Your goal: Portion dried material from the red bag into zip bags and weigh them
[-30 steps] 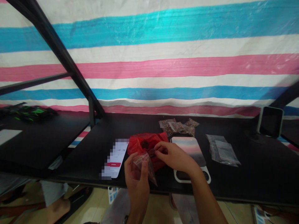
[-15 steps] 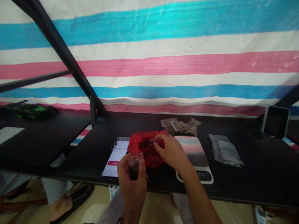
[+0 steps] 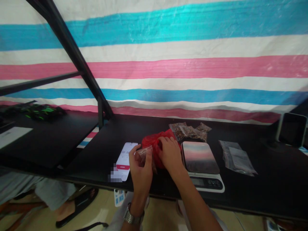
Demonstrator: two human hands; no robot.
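Note:
My left hand (image 3: 141, 168) pinches a small clear zip bag (image 3: 146, 152) upright between thumb and fingers. Some brownish bits seem to show through its plastic. My right hand (image 3: 170, 155) is curled over a crumpled red plastic bag (image 3: 152, 140), its fingers closed on the film. The fingertips and the inside of the red bag are mostly hidden by the hand. Close to my right forearm lies a kitchen scale (image 3: 201, 157) with a shiny metal plate and nothing on it. A phone (image 3: 125, 160) showing a timer lies left of my left hand.
Several small filled zip bags (image 3: 190, 131) lie behind the scale. Flat clear bags (image 3: 237, 157) are to its right. A device with a dark screen (image 3: 291, 130) stands at the far right. A black metal post (image 3: 81, 64) rises at left, and another person's leg (image 3: 55, 192) shows below.
My right hand has gone from pinching at the dark contents to curling over the red bag, covering its opening. My left hand has lifted the small bag slightly. The view has shifted a little left.

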